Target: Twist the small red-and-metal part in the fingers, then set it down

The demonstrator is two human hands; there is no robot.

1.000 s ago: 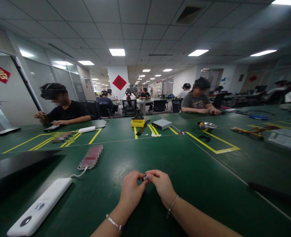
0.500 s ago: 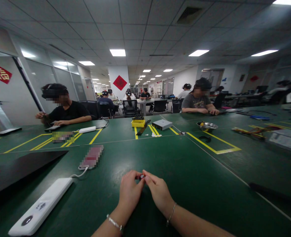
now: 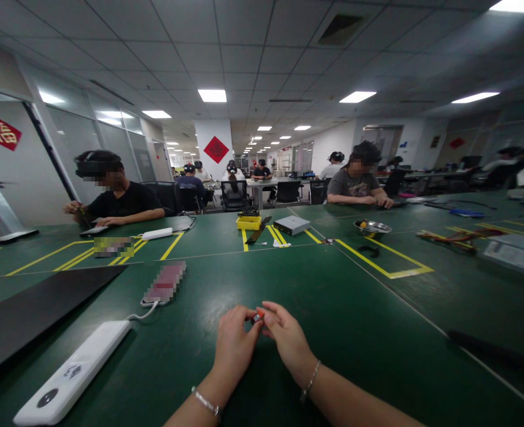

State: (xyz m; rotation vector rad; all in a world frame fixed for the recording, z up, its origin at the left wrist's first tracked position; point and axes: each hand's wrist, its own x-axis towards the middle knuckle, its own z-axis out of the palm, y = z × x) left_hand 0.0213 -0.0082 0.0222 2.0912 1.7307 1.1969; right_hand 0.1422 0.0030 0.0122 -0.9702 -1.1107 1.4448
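Observation:
Above the near part of the green table (image 3: pixel 190 356), my left hand (image 3: pixel 234 339) pinches a small orange-red and silver object (image 3: pixel 258 316) between thumb and fingertips. From the other side, my right hand (image 3: pixel 286 335) has its thumb and curled fingers at the orange-red end, with the forefinger a little raised. The object is mostly covered by the fingers and too small for me to tell its kind. My two hands nearly meet at the fingertips.
To the left lie a white power bank (image 3: pixel 75 370), a cabled phone (image 3: pixel 164 283) and a black panel (image 3: pixel 34 314). Farther off are a yellow bin (image 3: pixel 248 223), a grey box (image 3: pixel 292 225) and a metal bowl (image 3: pixel 380 228). Two people (image 3: pixel 121 198) sit across the table.
My right hand's fingers have spread and lifted slightly, showing more of the object's orange-red end. My left hand keeps its pinch in about the same place.

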